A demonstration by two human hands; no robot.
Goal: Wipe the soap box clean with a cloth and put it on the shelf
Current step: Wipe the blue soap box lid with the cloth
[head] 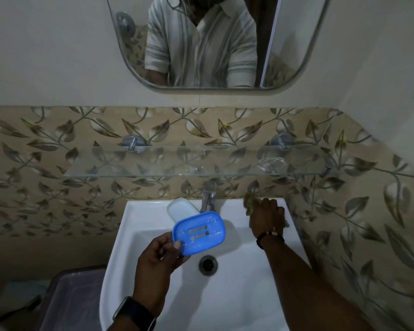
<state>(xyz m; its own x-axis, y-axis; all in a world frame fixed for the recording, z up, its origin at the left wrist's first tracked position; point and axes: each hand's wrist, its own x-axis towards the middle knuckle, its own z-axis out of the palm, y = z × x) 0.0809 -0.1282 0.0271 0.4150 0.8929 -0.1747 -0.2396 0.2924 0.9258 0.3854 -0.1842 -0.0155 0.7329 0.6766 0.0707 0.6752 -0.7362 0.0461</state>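
Left hand (157,258) pinches the blue soap box (198,232) by its near end over the sink (237,295), long axis slanting up-right; right hand (267,217) grips the cloth (250,203) on the rim, just right of the box; shelf (153,174) waits above.

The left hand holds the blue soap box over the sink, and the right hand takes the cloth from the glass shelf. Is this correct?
Not quite. In the head view the right hand takes the cloth from the back rim of the sink, below the glass shelf. The left hand does hold the blue soap box over the sink.
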